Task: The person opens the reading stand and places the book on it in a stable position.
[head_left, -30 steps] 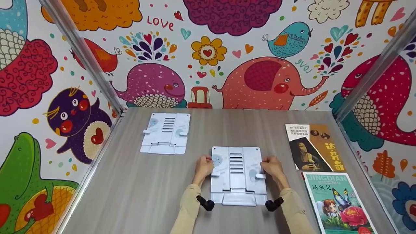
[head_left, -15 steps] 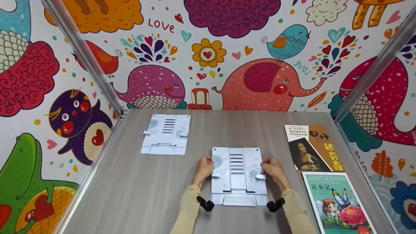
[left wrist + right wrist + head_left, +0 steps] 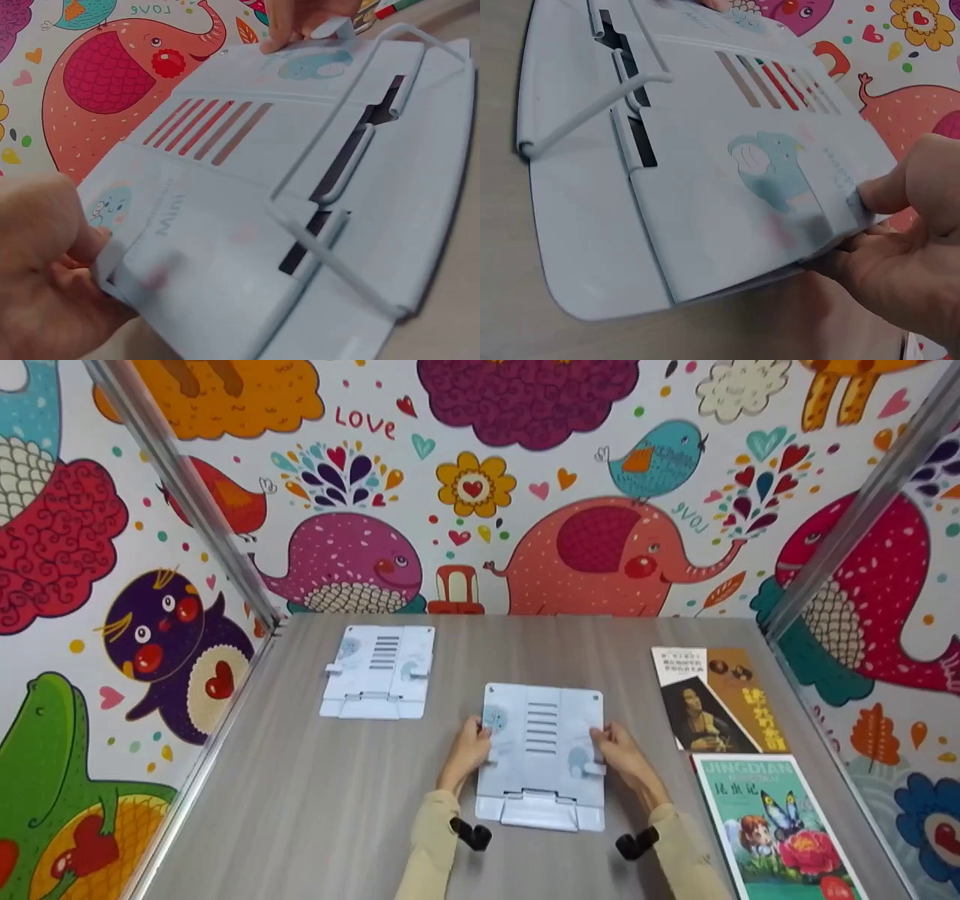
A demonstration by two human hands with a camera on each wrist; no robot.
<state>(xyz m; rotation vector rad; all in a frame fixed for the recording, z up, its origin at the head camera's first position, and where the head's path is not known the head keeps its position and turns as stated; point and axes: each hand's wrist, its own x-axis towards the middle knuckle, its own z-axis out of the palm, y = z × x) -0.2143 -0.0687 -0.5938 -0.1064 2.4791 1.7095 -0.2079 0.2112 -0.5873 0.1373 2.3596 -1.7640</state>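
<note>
A white metal book stand (image 3: 511, 771) with slots down its middle and pale blue animal prints is tilted up, its far edge raised. My left hand (image 3: 466, 756) pinches its left edge, thumb on the front face. On the opposite edge my right hand (image 3: 627, 756) grips it near the small page clip (image 3: 594, 769). From the left wrist view, a bent wire bracket (image 3: 330, 142) sticks out over the lower ledge. In the right wrist view, the right thumb (image 3: 889, 191) presses the front and the other fingers go behind the panel, partly hidden.
A second, matching book stand (image 3: 356, 684) lies flat at the back left of the table (image 3: 322, 810). To the right lie a brown and white book with a portrait (image 3: 697, 712) and a green insect book (image 3: 776, 817). Patterned walls with metal corner posts (image 3: 862, 510) enclose the table.
The book stand lay flat between my hands before. Now both hands have raised its far edge, and it leans toward me. The second stand and the books have stayed in place.
</note>
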